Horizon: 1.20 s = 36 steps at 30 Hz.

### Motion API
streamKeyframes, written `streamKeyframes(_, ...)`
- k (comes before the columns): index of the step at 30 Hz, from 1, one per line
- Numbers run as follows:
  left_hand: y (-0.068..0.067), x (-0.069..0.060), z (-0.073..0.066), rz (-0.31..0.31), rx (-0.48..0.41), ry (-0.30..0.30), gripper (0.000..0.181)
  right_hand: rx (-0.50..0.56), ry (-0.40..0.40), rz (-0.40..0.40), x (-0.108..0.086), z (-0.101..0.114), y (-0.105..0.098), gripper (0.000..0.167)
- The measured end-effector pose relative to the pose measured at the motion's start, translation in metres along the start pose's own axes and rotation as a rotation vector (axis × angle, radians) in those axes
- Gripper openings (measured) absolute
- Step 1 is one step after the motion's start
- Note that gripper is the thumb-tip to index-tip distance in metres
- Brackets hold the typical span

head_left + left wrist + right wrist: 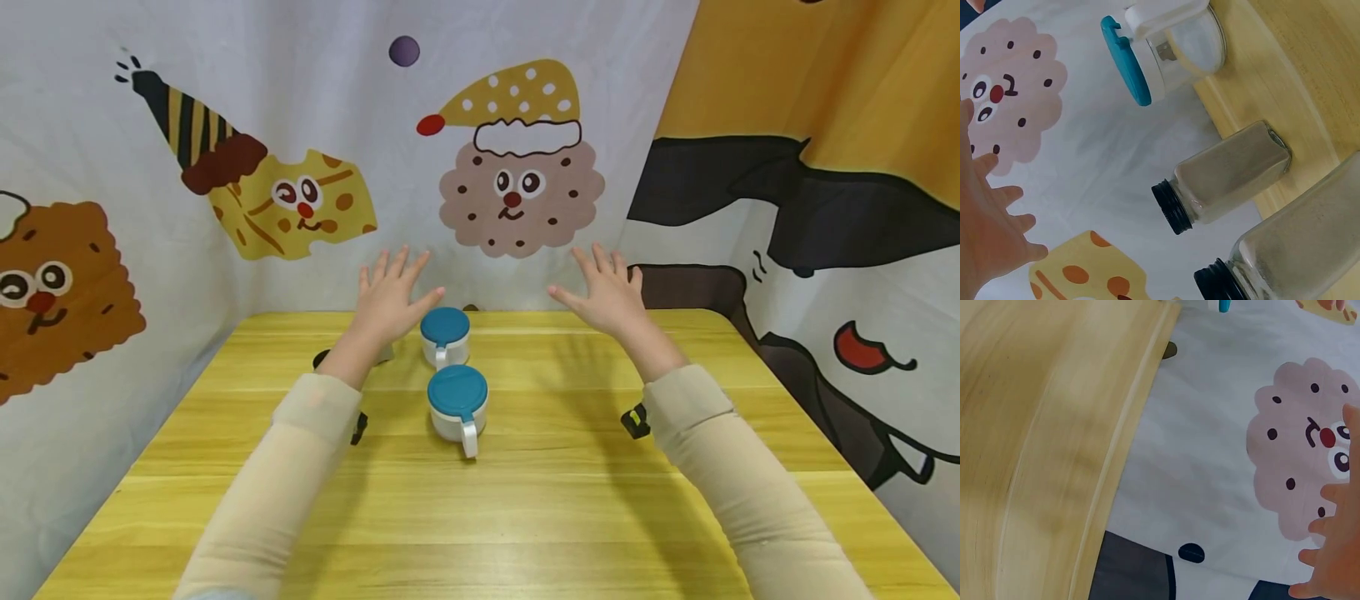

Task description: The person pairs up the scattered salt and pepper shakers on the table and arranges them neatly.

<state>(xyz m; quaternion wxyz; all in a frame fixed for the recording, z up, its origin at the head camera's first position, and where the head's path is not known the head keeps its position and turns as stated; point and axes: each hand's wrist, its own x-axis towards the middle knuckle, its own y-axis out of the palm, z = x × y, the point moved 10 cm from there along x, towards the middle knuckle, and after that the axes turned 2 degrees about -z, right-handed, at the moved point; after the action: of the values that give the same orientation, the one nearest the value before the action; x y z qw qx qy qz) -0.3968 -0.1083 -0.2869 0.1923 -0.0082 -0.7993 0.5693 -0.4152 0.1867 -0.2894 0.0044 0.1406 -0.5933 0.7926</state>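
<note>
My L hand [390, 300] & R hand [611, 297] are both raised, fingers spread apart. Front cup [457, 400] & rear cup [446, 333], both blue-lidded, stand on the table [540, 517] btwn them, nearer my L; 2 black-capped jars [1230, 174] stand L of the cups.

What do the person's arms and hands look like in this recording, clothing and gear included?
The left hand and right hand show no gloves or rings. The left sleeve and right sleeve are cream, with wide cuffs. A small black piece with a yellow-green mark shows beside the right cuff.
</note>
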Motion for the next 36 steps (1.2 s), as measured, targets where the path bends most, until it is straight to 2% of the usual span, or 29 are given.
streamKeyframes(12, -0.015, -0.013, -0.008, -0.072, -0.045, 0.057, 0.076, 0.045, -0.045, -0.048, -0.010, 0.011, -0.004, 0.091)
streamKeyframes(20, -0.019, -0.023, -0.010, -0.094, -0.095, 0.077, 0.076, 0.087, -0.078, -0.080, -0.020, 0.021, -0.005, 0.090)
streamKeyframes(36, -0.027, -0.043, -0.006, -0.139, -0.163, 0.090, 0.075, 0.131, -0.118, -0.135, -0.037, 0.036, -0.006, 0.087)
